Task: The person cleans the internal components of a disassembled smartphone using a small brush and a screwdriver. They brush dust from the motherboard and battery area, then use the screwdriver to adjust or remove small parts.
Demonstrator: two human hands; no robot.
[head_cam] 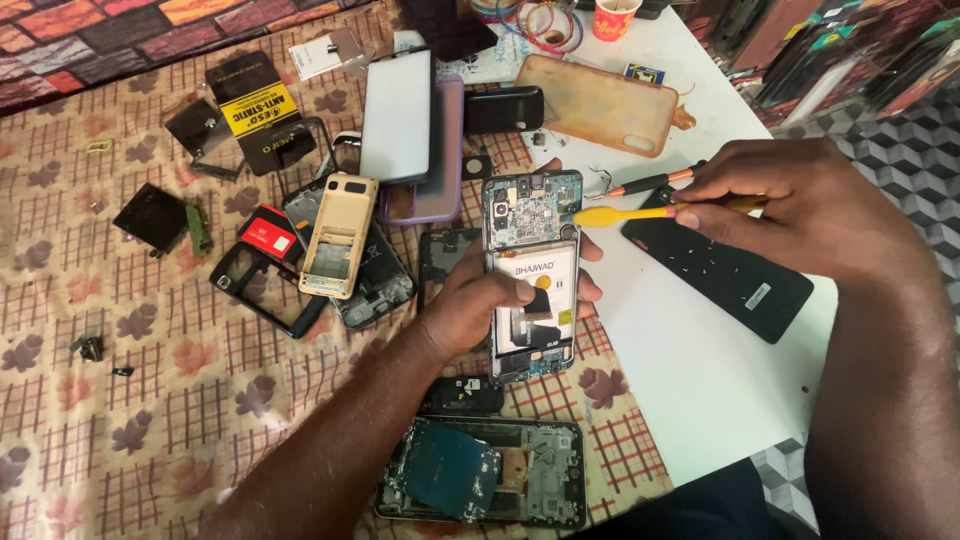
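My left hand (478, 305) grips an opened smartphone (530, 215) with its back cover off, so the circuit board and white battery show; my thumb rests on the battery. My right hand (800, 205) holds a yellow plastic pry tool (620, 214) whose tip touches the phone's upper right edge. A thin orange-tipped screwdriver (650, 183) lies along the same hand, just above the yellow tool.
A black phone panel (740, 280) lies on the white table (700, 380). On the patterned cloth (150, 400) are another dismantled phone (480, 472), a gold keypad phone shell (340, 235), a purple-cased phone (410, 130), a brownish phone case (600, 100) and several loose parts.
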